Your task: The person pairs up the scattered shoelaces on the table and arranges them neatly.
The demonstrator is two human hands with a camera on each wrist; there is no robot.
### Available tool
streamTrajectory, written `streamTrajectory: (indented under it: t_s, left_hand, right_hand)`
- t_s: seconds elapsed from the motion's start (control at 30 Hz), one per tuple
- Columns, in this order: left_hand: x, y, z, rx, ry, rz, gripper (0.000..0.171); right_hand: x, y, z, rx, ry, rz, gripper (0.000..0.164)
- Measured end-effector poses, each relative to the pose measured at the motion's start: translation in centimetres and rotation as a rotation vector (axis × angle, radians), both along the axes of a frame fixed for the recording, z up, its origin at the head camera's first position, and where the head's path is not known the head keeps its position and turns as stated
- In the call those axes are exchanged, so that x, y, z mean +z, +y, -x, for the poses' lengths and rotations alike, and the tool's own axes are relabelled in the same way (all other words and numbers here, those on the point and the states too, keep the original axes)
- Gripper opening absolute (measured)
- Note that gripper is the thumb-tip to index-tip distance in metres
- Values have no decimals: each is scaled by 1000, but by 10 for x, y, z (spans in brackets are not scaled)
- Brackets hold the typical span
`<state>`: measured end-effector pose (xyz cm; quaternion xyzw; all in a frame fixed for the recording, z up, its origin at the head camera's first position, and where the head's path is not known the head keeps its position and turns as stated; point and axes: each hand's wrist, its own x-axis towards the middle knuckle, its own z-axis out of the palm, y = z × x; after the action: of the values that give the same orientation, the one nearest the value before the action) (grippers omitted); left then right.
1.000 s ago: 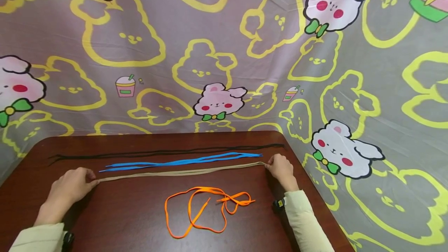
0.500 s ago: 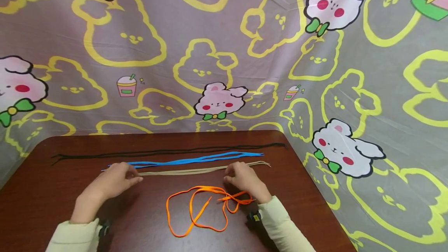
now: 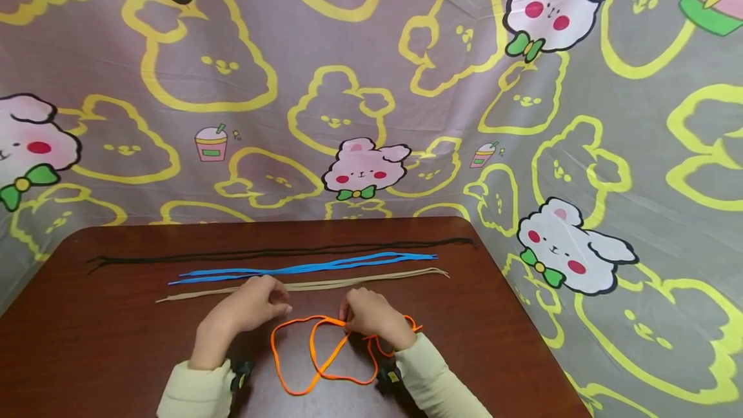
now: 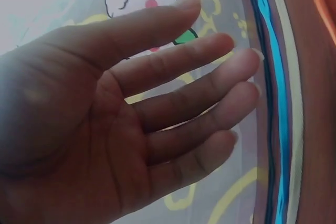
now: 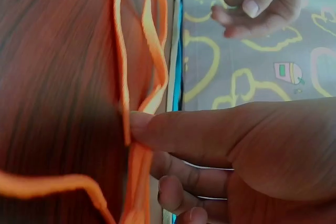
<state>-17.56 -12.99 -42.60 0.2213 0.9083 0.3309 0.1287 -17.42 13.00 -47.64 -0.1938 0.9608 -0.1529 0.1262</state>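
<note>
An orange shoelace (image 3: 278, 366) lies in loose loops on the near part of the table. At its upper strands my right hand (image 3: 374, 316) pinches it; in the right wrist view the thumb (image 5: 184, 132) crosses the lace near one loose end, and the index fingertip is hidden. My left hand (image 3: 246, 308) hovers left of the loops, holding nothing, its fingers loosely bent and apart in the left wrist view. Just behind that hand runs a beige shoelace (image 3: 395, 277), stretched out and doubled.
Beyond the beige lace lie a blue shoelace (image 3: 313, 268) and a black shoelace (image 3: 232, 255), both laid lengthwise across the brown table (image 3: 75, 340). A patterned cloth (image 3: 360, 102) rises behind the table and along its right side.
Both hands have let go of the beige shoelace's ends and moved inward and nearer. The right hand has come onto the orange shoelace, whose upper strands have shifted slightly.
</note>
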Motion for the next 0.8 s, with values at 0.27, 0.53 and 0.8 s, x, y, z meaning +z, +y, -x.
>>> streamTrajectory:
  t_s: [0.27, 0.53, 0.8]
  left_hand:
    - [9, 8, -10, -38, 5, 3, 20]
    - [12, 17, -16, -89, 48, -5, 17]
    - [22, 24, -25, -192, 6, -88, 9]
  right_hand:
    - [12, -10, -13, 51, -36, -73, 15]
    - [36, -13, -21, 108, -37, -25, 12]
    - [62, -19, -30, 189, 19, 39, 12]
